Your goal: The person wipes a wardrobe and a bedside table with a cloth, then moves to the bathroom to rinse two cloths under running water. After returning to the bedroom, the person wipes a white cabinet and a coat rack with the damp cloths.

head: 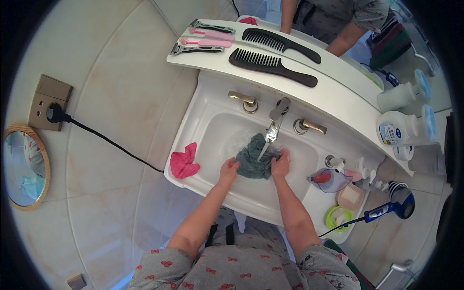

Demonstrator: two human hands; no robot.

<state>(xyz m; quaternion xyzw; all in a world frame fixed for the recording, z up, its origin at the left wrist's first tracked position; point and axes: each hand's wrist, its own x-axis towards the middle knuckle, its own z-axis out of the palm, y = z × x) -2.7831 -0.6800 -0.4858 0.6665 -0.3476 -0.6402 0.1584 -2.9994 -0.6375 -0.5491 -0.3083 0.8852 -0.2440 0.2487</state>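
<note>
A wet dark green cloth (251, 164) lies bunched in the white sink basin (214, 145). Water from the chrome faucet (274, 127) runs onto its upper right part. At the cloth's left edge, my left hand (228, 173) pinches the fabric with its fingertips. My right hand (280, 166) grips the opposite edge, just right of the stream. Parts of the cloth are folded under and hidden. A pink cloth (183, 161) rests crumpled on the sink's left rim, apart from both hands.
Brass-coloured tap handles (242, 97) flank the faucet. Above runs a white shelf (344, 94) with a black comb (272, 67), razor and lotion bottle (393, 128). A blue hair dryer (391, 207), soap dishes (349, 196) and a clear blue cup (335, 183) are at right. A power cord (116, 144) hangs left.
</note>
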